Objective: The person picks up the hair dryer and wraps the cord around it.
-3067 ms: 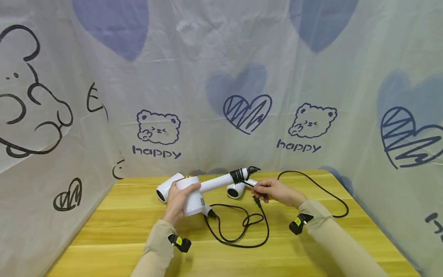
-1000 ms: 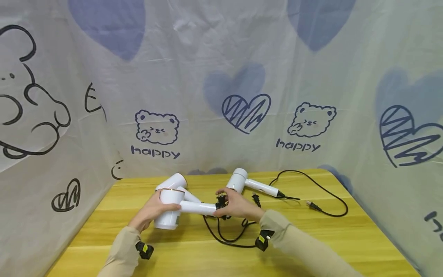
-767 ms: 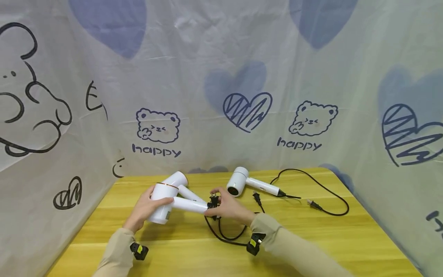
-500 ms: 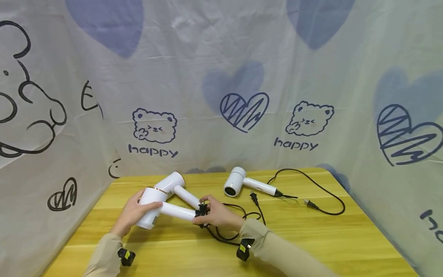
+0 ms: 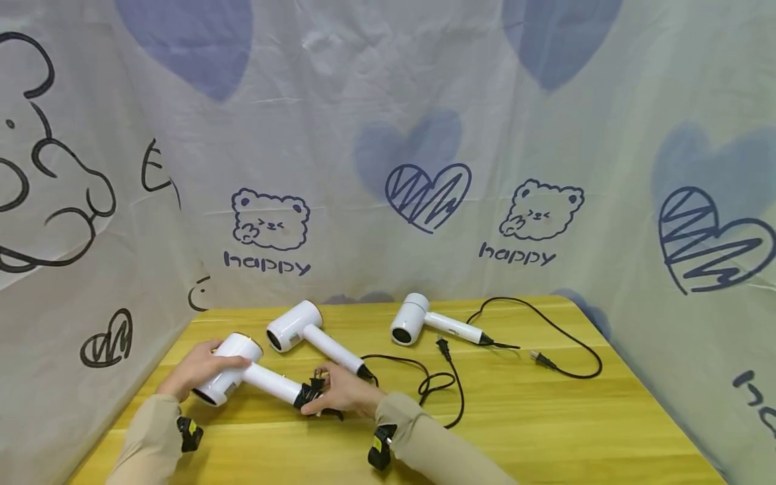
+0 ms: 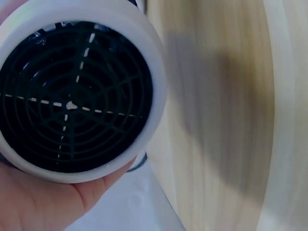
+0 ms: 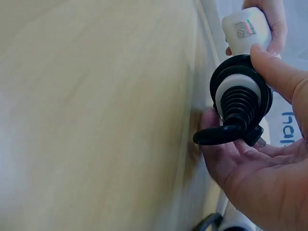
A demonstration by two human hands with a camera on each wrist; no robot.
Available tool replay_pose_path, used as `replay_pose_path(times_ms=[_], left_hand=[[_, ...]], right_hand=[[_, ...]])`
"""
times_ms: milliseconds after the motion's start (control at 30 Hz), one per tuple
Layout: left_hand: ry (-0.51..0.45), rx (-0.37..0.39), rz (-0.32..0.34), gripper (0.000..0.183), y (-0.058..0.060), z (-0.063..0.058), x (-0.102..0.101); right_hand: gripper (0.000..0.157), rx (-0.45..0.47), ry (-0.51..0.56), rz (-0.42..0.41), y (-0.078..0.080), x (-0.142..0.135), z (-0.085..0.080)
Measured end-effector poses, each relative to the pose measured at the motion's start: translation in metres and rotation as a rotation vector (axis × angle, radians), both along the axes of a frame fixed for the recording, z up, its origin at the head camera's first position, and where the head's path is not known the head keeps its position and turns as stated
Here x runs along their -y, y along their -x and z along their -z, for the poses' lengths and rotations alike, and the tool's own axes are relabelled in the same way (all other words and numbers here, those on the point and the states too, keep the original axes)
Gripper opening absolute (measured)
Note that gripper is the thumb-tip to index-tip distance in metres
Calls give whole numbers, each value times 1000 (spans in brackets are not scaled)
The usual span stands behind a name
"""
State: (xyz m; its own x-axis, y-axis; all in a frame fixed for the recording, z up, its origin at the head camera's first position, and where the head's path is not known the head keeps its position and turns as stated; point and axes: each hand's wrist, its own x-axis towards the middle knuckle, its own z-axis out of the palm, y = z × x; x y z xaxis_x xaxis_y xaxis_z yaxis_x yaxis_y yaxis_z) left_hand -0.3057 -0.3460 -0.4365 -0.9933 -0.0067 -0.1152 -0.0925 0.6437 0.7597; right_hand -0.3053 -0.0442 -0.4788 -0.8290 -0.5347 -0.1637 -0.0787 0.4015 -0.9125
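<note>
A white hair dryer (image 5: 273, 384) is held at the table's front left, tilted, low over the wood. My left hand (image 5: 197, 369) grips its barrel, thumb across the near side; the left wrist view shows its black round grille (image 6: 72, 106) close up. At the handle's end, my right hand (image 5: 342, 391) holds the black cord (image 5: 307, 396) wound round the handle. The right wrist view shows thumb and fingers on either side of the coil (image 7: 262, 103), with a ribbed cord sleeve (image 7: 239, 107) in the middle. Whether the dryer touches the table is unclear.
A second white hair dryer (image 5: 297, 325) lies just behind, its loose black cord (image 5: 462, 397) looping across the table's middle to a plug (image 5: 444, 346). A third dryer (image 5: 411, 319) lies back right, with its cord (image 5: 564, 328) and plug (image 5: 543, 360) spread rightward. Fabric walls surround the wooden table (image 5: 545, 431).
Both hands have carried the dryer left and down toward the table's front left. Earlier the right hand held the cord's end away from the handle; now it grips the wound coil.
</note>
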Motion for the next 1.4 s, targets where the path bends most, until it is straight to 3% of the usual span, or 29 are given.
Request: replay_pose_path(times_ms=[200,367,567,667,833,967,1100,1200,1400], left_hand=[[12,22,-5,67,7,2,15],[79,44,-35,71,9,2,31],[221,16,3,69,15,-2,43],[229,9,27,65,18,-3,45],[245,14,26,60,22,-5,43],[332,-16,19,72,24,-6,37],[384,-2,18,80,23,-3,34],[412,-1,25,83,25,-3,32],[465,25,32,86,31,-8,18]], right_hand=[[68,54,55,32,2,18,4],[73,62,30,93,-1,39,6],[72,72,22,134,-6,51,3],[71,94,39,134,-9,53,0],[67,132,62,74,-12,54,-6],[60,128,51,40,-13,53,-7],[63,109,24,-9,-13,51,-5],[67,121,29,-24,-12,47,-4],[54,103,-14,-11,-9,38,-3]])
